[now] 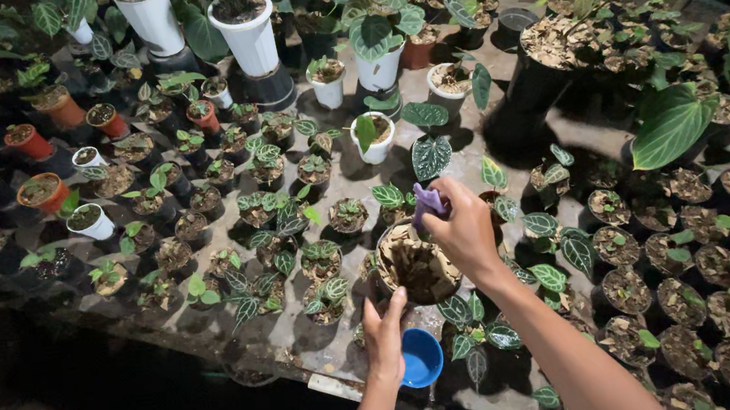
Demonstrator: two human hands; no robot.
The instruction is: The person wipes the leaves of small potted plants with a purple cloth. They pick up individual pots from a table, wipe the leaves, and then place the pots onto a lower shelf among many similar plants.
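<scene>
Your right hand (pixel 464 230) is closed around a small purple thing (pixel 427 202), pinched in the fingertips just above the rim of a pot of brown bark mix (pixel 416 265). Your left hand (pixel 386 335) sits just below that pot, fingers curled on the edge of a blue cup (pixel 423 358), thumb up against the pot's side. Around both hands the bench (pixel 302 336) is crowded with small potted seedlings (pixel 275 220) bearing dark, veined leaves.
</scene>
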